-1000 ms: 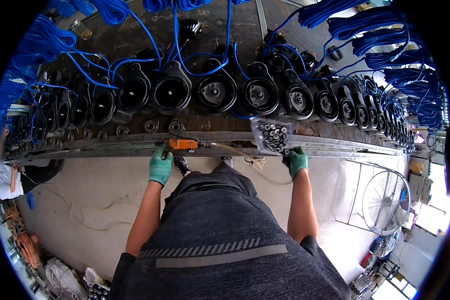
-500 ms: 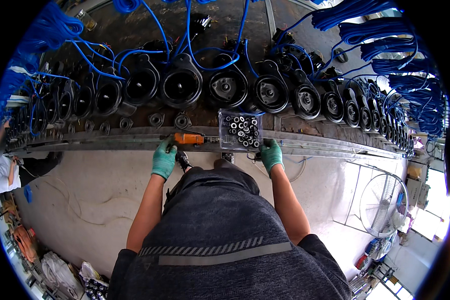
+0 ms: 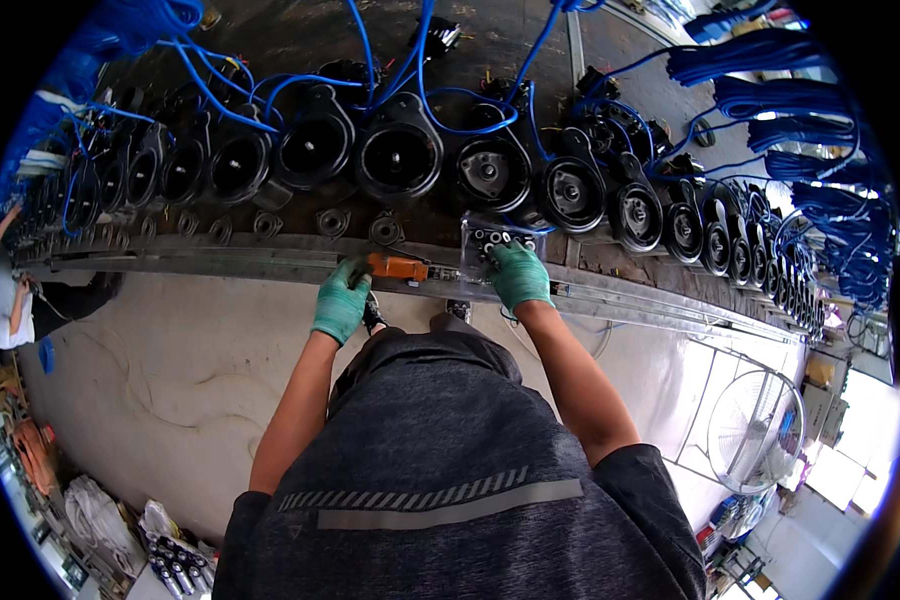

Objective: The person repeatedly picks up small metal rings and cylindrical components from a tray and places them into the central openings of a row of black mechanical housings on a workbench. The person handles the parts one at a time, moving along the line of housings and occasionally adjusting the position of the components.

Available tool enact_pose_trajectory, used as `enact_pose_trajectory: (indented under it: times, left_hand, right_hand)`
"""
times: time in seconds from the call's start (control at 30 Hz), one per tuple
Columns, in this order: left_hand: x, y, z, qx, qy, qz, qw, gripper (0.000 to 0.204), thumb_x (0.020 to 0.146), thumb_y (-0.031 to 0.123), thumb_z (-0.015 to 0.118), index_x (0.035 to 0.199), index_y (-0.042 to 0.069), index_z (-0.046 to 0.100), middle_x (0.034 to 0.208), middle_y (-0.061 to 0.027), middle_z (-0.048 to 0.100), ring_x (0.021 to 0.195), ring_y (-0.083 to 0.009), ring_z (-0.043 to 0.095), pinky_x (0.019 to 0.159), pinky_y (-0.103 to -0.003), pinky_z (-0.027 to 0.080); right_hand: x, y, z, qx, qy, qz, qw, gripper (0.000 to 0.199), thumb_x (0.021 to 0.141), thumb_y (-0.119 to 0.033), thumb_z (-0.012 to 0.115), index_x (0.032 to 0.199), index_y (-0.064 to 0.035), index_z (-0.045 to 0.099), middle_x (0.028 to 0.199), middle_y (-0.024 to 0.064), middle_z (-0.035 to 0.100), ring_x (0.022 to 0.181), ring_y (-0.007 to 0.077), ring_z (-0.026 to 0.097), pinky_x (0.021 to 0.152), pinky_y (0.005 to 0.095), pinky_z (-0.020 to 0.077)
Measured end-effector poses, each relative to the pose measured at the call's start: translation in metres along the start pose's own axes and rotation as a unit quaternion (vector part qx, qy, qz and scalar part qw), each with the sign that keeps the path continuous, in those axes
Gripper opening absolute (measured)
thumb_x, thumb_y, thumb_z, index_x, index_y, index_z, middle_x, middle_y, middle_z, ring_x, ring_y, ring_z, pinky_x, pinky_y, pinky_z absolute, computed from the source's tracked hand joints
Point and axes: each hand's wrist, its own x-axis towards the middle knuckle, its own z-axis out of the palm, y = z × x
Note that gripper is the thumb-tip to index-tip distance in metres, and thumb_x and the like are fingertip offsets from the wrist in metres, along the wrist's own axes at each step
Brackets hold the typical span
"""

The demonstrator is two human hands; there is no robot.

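Observation:
My left hand (image 3: 341, 302), in a green glove, is closed round the rear end of an orange power driver (image 3: 398, 267). The tool lies level along the bench's front edge, its metal nose pointing right toward a clear plastic box (image 3: 469, 262). My right hand (image 3: 520, 276), gloved in green too, reaches into that box from the near right. Its fingers are bent and drawn together over small black and silver ring-shaped parts (image 3: 488, 239). The fingertips are hidden, so whatever they pinch cannot be made out.
Round black housings (image 3: 398, 160) line the bench (image 3: 300, 212), with blue cables (image 3: 475, 130) running behind them. Small metal flanges (image 3: 386, 229) lie in front. Blue cable bundles (image 3: 760, 97) hang at right. A floor fan (image 3: 755, 432) stands right; another person (image 3: 8, 300) is far left.
My right hand has moved from the box's right side to inside it, over the ring-shaped parts. The left hand keeps its hold on the driver. The whole view has shifted slightly.

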Motion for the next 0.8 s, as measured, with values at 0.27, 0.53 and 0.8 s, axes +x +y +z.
enact_pose_trajectory:
  times: [0.27, 0.53, 0.8]
  left_hand:
    - [0.018, 0.015, -0.005, 0.154, 0.060, 0.079, 0.983, 0.036, 0.092, 0.015, 0.065, 0.127, 0.006, 0.066, 0.122, -0.0212, 0.068, 0.110, -0.0423, 0.065, 0.094, -0.047, 0.053]
    - [0.042, 0.020, 0.002, 0.287, 0.035, 0.130, 0.948, 0.037, 0.087, 0.015, 0.066, 0.124, 0.012, 0.069, 0.118, -0.0157, 0.066, 0.108, -0.0390, 0.063, 0.094, -0.050, 0.052]
    - [0.041, 0.030, -0.002, 0.354, -0.003, 0.131, 0.926, 0.036, 0.091, 0.025, 0.067, 0.125, 0.015, 0.070, 0.119, -0.0130, 0.065, 0.108, -0.0347, 0.063, 0.092, -0.048, 0.053]
  right_hand:
    - [0.033, -0.058, -0.010, 0.155, -0.007, 0.012, 0.988, 0.023, 0.090, -0.030, 0.070, 0.101, -0.0094, 0.074, 0.098, 0.0181, 0.073, 0.095, 0.0389, 0.068, 0.083, 0.0480, 0.0543]
    - [0.110, -0.103, 0.091, 0.342, -0.105, 0.152, 0.921, 0.022, 0.095, -0.019, 0.072, 0.109, -0.0030, 0.077, 0.092, 0.0068, 0.077, 0.074, 0.0119, 0.065, 0.071, 0.0276, 0.0534]
    - [0.119, -0.103, 0.097, 0.345, -0.156, 0.153, 0.913, 0.029, 0.093, -0.019, 0.076, 0.117, -0.0028, 0.075, 0.099, 0.0067, 0.077, 0.082, 0.0133, 0.069, 0.076, 0.0289, 0.0557]
